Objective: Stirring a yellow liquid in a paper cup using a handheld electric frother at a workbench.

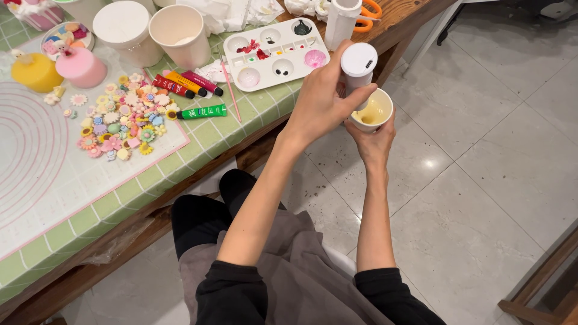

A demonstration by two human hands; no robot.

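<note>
My left hand (319, 102) grips a white cylindrical bottle (358, 63) and holds it upside down, its mouth dipping into a small paper cup (380, 118). My right hand (373, 141) cradles that cup from below, out past the table's edge and above the tiled floor. The cup holds a pale yellowish liquid. Both forearms are bare, with black sleeves pushed up.
To the left, a table with a green checked cloth (180, 174) carries a white paint palette (277, 51), several paint tubes (186, 84), a thin brush (229, 90), a heap of small flower charms (123, 120), two white cups (180, 33), pink and yellow cylinders (81, 66) and orange scissors (370, 12).
</note>
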